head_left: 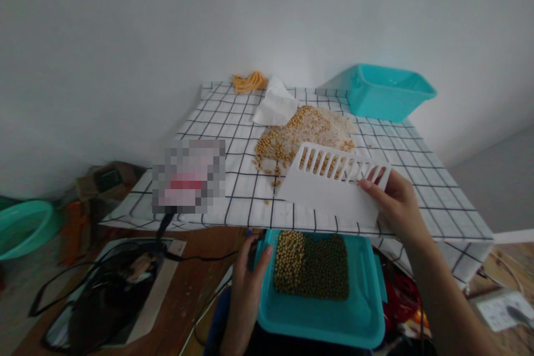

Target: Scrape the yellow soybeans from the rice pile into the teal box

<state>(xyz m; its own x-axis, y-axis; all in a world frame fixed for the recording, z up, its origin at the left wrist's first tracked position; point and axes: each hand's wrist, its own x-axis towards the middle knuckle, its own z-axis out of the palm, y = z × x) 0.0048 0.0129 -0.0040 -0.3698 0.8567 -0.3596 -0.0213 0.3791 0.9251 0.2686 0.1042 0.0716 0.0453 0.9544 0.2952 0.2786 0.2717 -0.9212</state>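
Observation:
My right hand point(394, 200) grips the right end of a white slotted plastic scraper point(325, 194), thumb on top. The scraper stands tilted on the checked cloth, its slots toward a spread pile of soybeans and pale grains point(306, 128). My left hand point(248, 283) is closed on the left rim of a turquoise plastic bin point(321, 320) just below the table's front edge. Inside the bin lie yellow soybeans point(290, 258) and dark green beans point(327, 267), side by side. Some fingers of each hand are hidden behind what they hold.
A white cloth or tissue point(276, 103) touches the pile's back edge. Behind it lie yellow strips point(249, 82). A second turquoise bin point(381, 94) stands at the back right. A blurred-out object point(187, 178) is at the table's left, and a black bag point(117, 289) lies below.

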